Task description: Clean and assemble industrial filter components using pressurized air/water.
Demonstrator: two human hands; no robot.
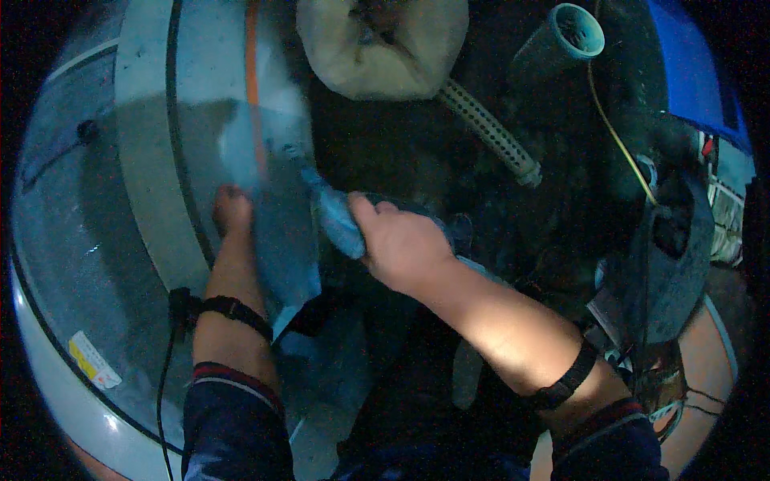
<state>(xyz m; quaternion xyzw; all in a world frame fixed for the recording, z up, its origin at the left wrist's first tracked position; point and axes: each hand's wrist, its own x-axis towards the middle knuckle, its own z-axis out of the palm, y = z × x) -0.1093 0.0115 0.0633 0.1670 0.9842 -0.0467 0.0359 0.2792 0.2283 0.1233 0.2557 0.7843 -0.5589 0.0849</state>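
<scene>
My left hand (pixel 234 207) is blurred and lies over a smooth pale panel (pixel 285 232), which has an orange stripe (pixel 253 80) along it. At its fingers is a smeared pale-blue patch that looks like a cloth (pixel 239 152). My right hand (pixel 407 244) is closed round a bunched light-blue cloth (pixel 341 226), held just to the right of the panel's edge. The cloth's narrow end points toward the panel. Black straps circle both forearms.
At the left, a curved glass pane (pixel 72 280) carries a yellow-and-white sticker (pixel 94 361). A lined bin (pixel 381 56) stands ahead. Beyond it to the right are a perforated tube (pixel 489 132), a round open cylinder (pixel 576 32) and a dark container (pixel 674 256).
</scene>
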